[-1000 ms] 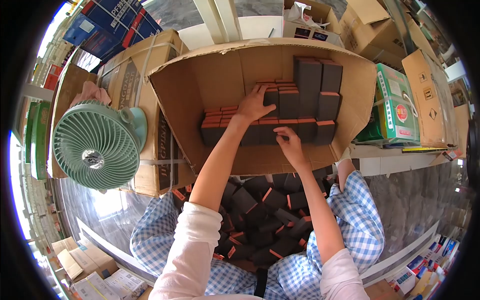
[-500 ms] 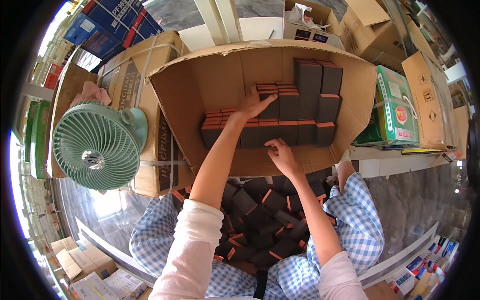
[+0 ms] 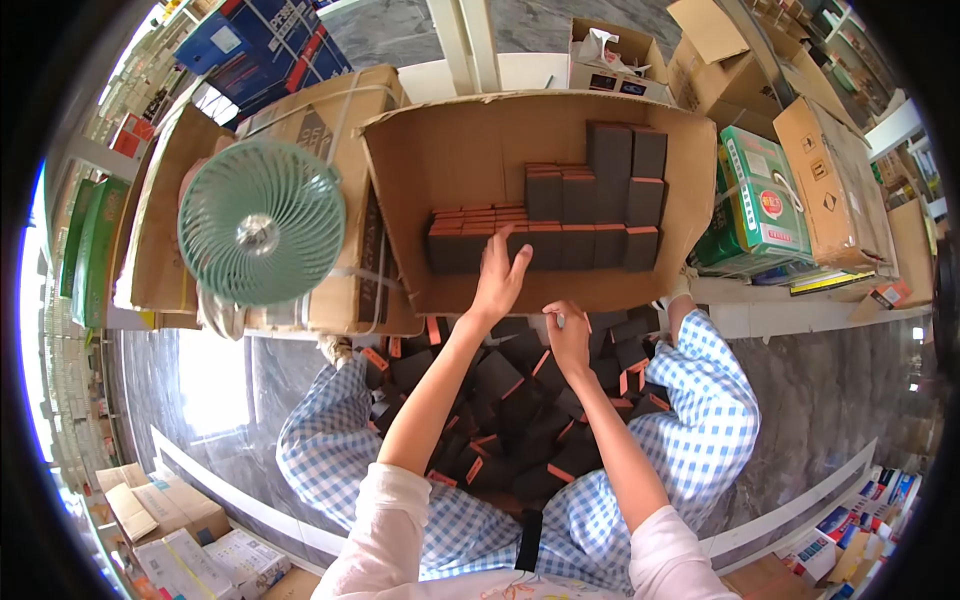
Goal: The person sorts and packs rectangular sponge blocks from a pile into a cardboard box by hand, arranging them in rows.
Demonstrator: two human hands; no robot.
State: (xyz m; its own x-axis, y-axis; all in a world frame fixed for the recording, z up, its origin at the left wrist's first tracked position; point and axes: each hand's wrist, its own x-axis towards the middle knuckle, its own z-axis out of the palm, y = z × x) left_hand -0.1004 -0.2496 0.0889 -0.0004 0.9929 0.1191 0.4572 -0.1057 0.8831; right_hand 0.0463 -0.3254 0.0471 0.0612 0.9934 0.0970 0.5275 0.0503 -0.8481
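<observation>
My left hand [image 3: 499, 277] reaches over the front wall of a large cardboard carton [image 3: 440, 135], its fingers spread. The fingertips overlap the front row of small black boxes with orange ends [image 3: 450, 250]; whether they touch them I cannot tell. Nothing shows in its grasp. My right hand [image 3: 568, 337] hovers by the carton's near edge, above a loose heap of similar black boxes [image 3: 515, 415] between my legs. Its fingers are curled in, and I see nothing held in them. Inside the carton, the black boxes stack higher toward the right [image 3: 609, 150].
A green fan [image 3: 260, 225] stands at the left, by a strapped cardboard box [image 3: 365, 110]. To the right are a green-and-white box [image 3: 765, 195] and a brown carton [image 3: 830, 185]. An open carton [image 3: 615, 75] sits behind. More boxes [image 3: 175, 510] lie at lower left.
My left hand has drawn back from the raised stack toward the front row. My right hand has dropped slightly nearer to me and curled more. The whole view has shifted.
</observation>
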